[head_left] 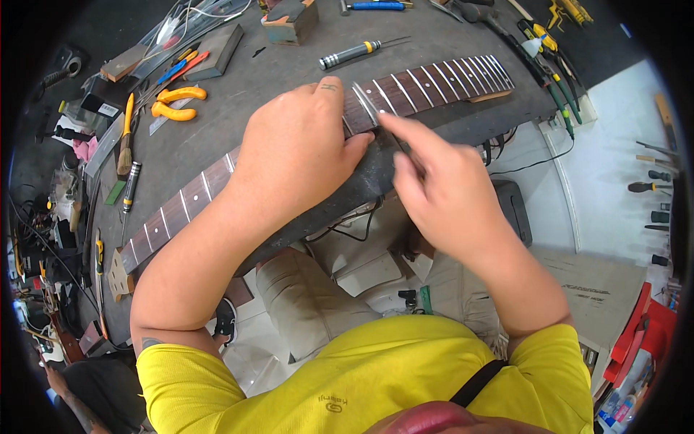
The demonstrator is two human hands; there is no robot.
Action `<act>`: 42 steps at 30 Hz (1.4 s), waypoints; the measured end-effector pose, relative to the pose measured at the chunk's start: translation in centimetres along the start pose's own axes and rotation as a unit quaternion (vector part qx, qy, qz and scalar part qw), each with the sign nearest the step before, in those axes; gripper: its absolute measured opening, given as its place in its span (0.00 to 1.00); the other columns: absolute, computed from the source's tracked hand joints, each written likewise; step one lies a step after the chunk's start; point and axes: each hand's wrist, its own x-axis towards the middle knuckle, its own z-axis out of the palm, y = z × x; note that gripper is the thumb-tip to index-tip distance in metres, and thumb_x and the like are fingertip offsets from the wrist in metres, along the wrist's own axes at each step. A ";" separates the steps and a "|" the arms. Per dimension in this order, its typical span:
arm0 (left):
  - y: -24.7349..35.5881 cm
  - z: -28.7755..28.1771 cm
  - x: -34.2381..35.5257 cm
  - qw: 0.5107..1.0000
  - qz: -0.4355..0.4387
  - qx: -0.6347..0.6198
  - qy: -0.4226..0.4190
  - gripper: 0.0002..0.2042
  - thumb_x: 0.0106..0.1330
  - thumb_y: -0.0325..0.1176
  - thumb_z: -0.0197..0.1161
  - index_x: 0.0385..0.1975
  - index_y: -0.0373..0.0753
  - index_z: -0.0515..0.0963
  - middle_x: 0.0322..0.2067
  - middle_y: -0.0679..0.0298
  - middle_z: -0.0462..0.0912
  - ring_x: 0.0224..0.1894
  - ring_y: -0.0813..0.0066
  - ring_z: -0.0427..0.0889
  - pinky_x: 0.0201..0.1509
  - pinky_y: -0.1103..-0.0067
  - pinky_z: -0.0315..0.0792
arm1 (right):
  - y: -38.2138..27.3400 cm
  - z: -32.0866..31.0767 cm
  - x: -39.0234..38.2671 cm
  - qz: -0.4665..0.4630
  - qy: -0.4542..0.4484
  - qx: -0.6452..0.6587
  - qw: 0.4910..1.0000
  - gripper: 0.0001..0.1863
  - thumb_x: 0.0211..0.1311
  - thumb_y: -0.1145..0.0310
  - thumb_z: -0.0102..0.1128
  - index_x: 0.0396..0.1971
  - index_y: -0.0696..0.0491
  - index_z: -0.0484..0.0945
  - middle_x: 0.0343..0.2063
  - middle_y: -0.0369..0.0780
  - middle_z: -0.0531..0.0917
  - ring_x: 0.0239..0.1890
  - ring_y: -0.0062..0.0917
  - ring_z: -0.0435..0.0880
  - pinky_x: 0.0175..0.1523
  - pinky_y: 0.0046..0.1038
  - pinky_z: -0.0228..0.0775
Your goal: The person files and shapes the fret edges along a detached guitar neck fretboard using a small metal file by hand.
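Observation:
A guitar neck [414, 88] with a dark fretboard, silver frets and round dots lies slantwise along the near edge of the workbench. My left hand [293, 141] is closed over its middle, the thumb at the near side and the fingers hidden behind the far side. Just right of that thumb, a thin metal tool [365, 102] lies along a fret. The right hand [452, 188] pinches its near end, index finger stretched along it and thumb below. Most of the tool's grip is hidden by that hand.
Beyond the neck lies a grey screwdriver-like tool [350, 54]. Orange-handled pliers [176, 112], a brush [126, 148] and a small screwdriver [131, 181] are on the left. A wooden block [290, 23] stands at the back; green-handled pliers [560, 94] lie right. Another person's arm [69, 398] shows lower left.

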 end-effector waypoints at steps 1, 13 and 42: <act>-0.1 0.0 0.0 1.000 0.001 0.002 0.005 0.23 0.64 0.42 0.82 0.48 0.32 0.81 0.39 0.45 0.90 0.46 0.38 0.90 0.49 0.53 0.82 | 0.2 0.4 1.3 -0.010 0.004 0.003 1.000 0.23 0.72 0.78 0.65 0.66 0.57 0.84 0.26 0.55 0.86 0.32 0.52 0.91 0.39 0.48 0.81; 0.0 0.1 0.2 1.000 -0.003 0.000 0.009 0.24 0.64 0.43 0.82 0.49 0.32 0.81 0.40 0.44 0.90 0.47 0.38 0.90 0.49 0.54 0.83 | -0.3 -0.6 0.6 0.003 -0.009 0.002 1.000 0.22 0.73 0.76 0.64 0.65 0.59 0.84 0.31 0.57 0.89 0.35 0.56 0.90 0.43 0.50 0.82; -0.4 -0.1 -0.4 1.000 0.001 0.002 0.002 0.25 0.65 0.42 0.81 0.50 0.31 0.79 0.40 0.45 0.90 0.46 0.39 0.91 0.48 0.54 0.84 | -2.0 -1.0 0.6 0.057 -0.044 0.009 0.997 0.18 0.73 0.75 0.62 0.60 0.61 0.86 0.32 0.58 0.89 0.36 0.57 0.91 0.45 0.51 0.83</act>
